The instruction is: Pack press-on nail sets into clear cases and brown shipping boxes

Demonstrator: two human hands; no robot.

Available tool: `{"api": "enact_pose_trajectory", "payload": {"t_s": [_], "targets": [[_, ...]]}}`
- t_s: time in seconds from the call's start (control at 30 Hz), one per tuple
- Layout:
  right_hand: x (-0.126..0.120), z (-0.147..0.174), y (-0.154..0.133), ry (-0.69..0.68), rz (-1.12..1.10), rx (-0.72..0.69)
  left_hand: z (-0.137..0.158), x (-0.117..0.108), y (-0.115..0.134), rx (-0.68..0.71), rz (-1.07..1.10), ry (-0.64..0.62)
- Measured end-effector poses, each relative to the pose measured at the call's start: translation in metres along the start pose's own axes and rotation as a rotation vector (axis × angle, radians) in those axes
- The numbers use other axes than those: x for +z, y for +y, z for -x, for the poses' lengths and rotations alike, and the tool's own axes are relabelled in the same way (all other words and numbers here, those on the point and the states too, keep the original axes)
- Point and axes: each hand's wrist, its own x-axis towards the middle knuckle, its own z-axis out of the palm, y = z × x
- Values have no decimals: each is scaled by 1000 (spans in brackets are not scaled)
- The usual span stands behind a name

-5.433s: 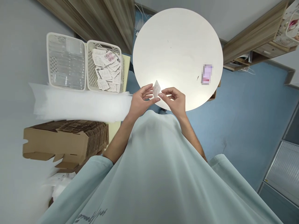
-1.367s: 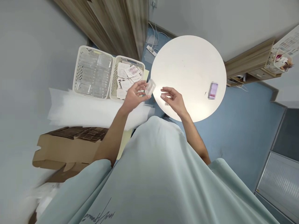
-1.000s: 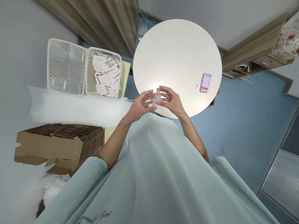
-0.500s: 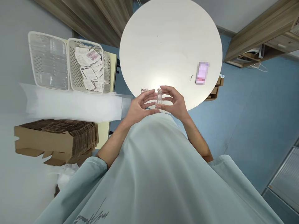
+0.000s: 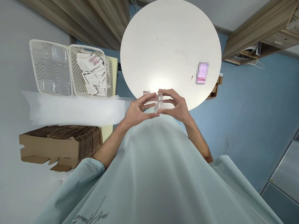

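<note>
I hold a small clear plastic case (image 5: 158, 102) edge-on between both hands, over the near edge of the round white table (image 5: 170, 40). My left hand (image 5: 137, 109) pinches its left side with thumb and fingers. My right hand (image 5: 175, 105) pinches the right side. A small pinkish item (image 5: 146, 92) lies on the table just left of my left fingertips. To the left, a white basket (image 5: 92, 74) holds several printed cards, and a second white basket (image 5: 50, 67) holds clear plastic cases.
A blurred pink object (image 5: 202, 72) lies on the table's right side. White foam sheets (image 5: 74, 109) lie below the baskets, with a stack of flat brown cardboard boxes (image 5: 62, 144) nearer me. Wooden furniture stands at the back and the floor is blue.
My left hand brought a clear case from the basket side to the table edge, and my right hand joined it. Earlier both hands held a printed card.
</note>
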Motion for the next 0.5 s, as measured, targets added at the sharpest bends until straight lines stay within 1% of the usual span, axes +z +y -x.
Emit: {"api": "enact_pose_trajectory", "payload": {"t_s": [0.1, 0.2, 0.33, 0.5], "targets": [[10, -3, -1, 12, 6, -7, 2, -9, -2, 21, 19, -13], [17, -4, -5, -18, 16, -6, 5, -19, 0, 42, 13, -23], [25, -5, -13, -43, 32, 40, 8, -31, 7, 64, -37, -52], [38, -4, -17, -5, 52, 69, 7, -42, 15, 57, -130, -123]]}}
